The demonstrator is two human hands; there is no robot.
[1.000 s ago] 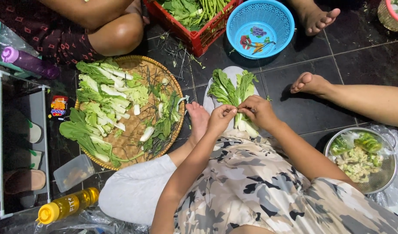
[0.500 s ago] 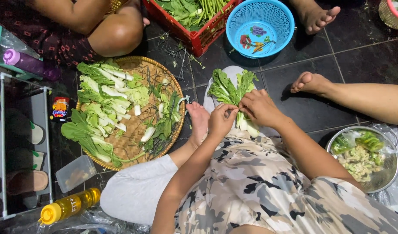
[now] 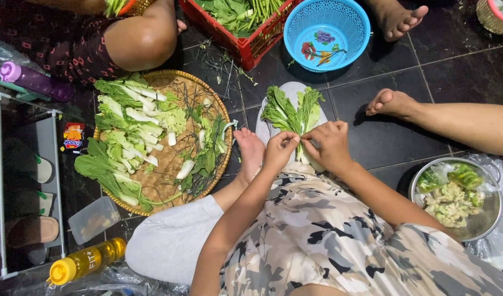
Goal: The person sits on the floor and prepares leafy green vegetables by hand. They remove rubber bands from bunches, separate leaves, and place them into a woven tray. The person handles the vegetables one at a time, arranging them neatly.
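— What are the hands doing?

— The left hand pinches the stem of a leafy green bunch, fingers closed on it. The right hand is curled just beside, gripping what looks like a small knife against the same stems; the blade is mostly hidden, so I can't be sure.

— Where do the leaves lie?

— They fan out beyond the fingertips, over a pale board on the dark tiles.

— And nearby?

— Left of the left hand, a woven tray holds cut greens. Beyond the leaves sits a blue basket; right of the right hand, a metal colander holds trimmings.
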